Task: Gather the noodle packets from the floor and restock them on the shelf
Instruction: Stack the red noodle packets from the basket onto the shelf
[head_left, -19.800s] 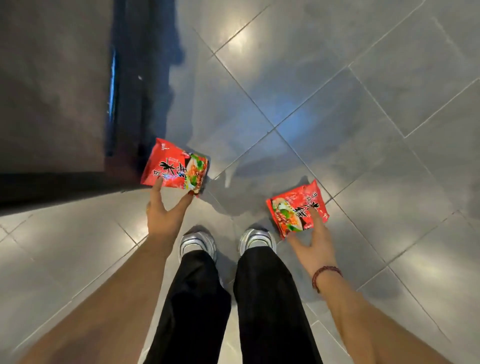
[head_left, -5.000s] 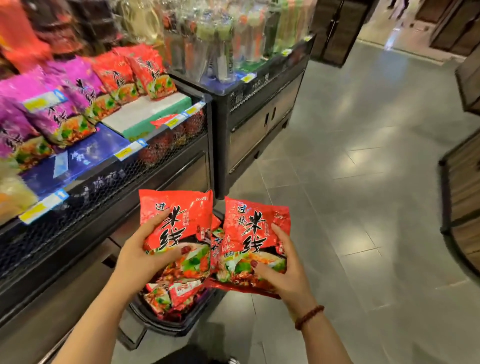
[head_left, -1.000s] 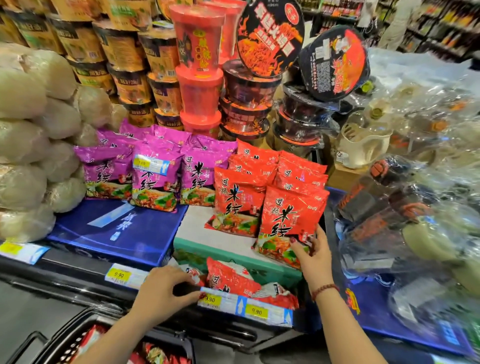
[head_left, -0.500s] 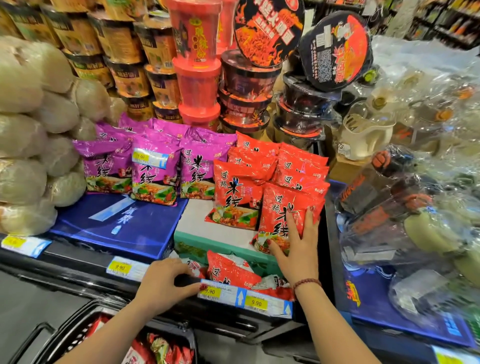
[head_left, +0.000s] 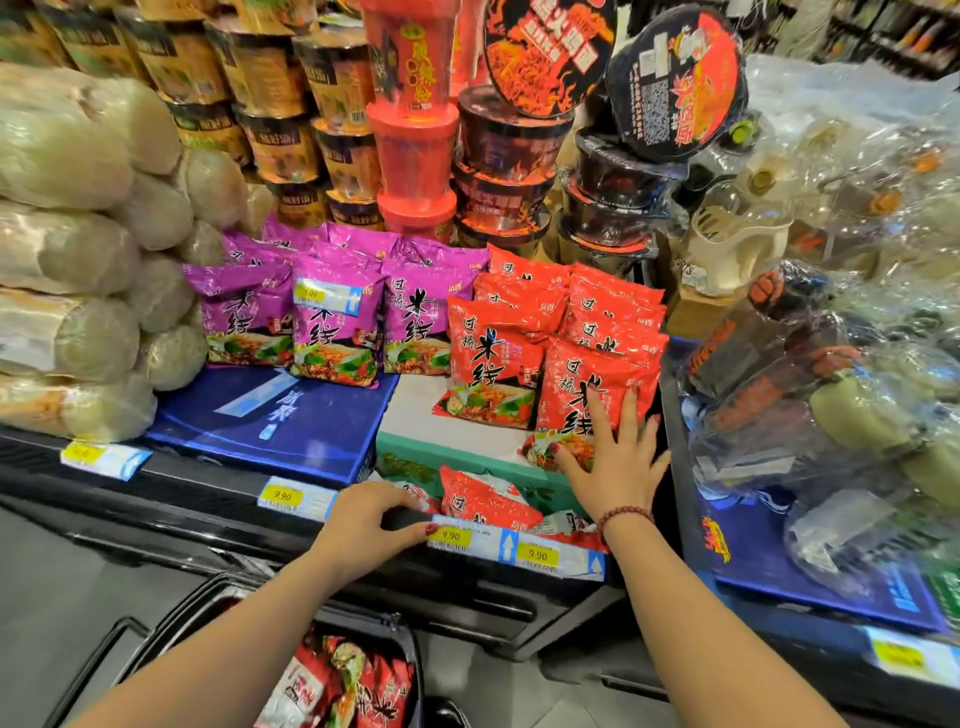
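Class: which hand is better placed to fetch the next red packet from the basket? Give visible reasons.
Probably left. The left hand grips the shelf edge just above the basket, carrying no packet. The right hand presses flat on the front red packet higher up, farther away.

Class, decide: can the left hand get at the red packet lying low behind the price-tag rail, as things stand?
Probably yes. The left hand holds the rail right beside that red packet, with nothing between them.

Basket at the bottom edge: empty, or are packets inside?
Not empty: several red noodle packets lie inside the black basket.
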